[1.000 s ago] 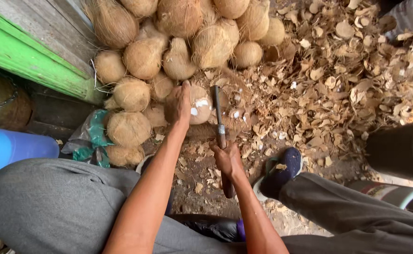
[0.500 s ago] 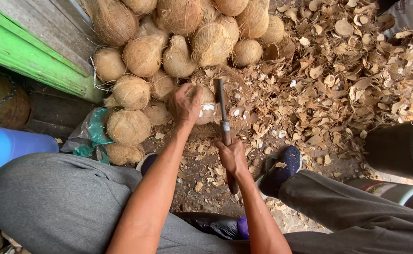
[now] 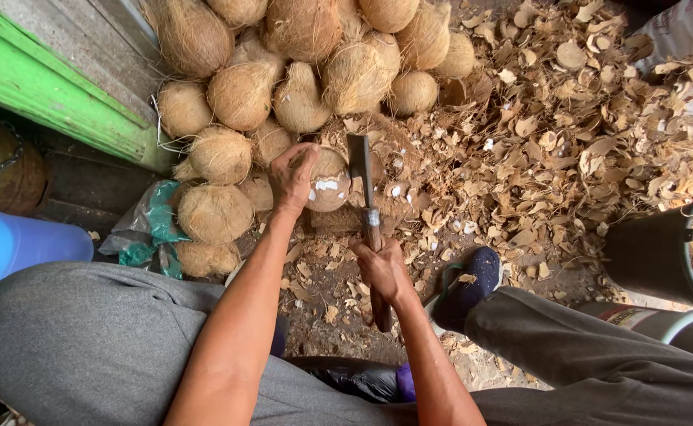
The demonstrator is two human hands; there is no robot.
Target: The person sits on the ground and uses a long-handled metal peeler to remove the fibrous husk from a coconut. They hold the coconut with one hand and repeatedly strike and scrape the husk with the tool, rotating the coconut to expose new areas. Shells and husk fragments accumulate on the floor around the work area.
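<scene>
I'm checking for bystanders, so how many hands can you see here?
2. The left hand grips a coconut by the pile; the right hand holds a cleaver beside it. No others show.

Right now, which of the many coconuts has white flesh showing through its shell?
The coconut under the left hand, beside the cleaver blade: white patches show where its shell is chipped. The piled coconuts behind are fully brown and fibrous.
</scene>
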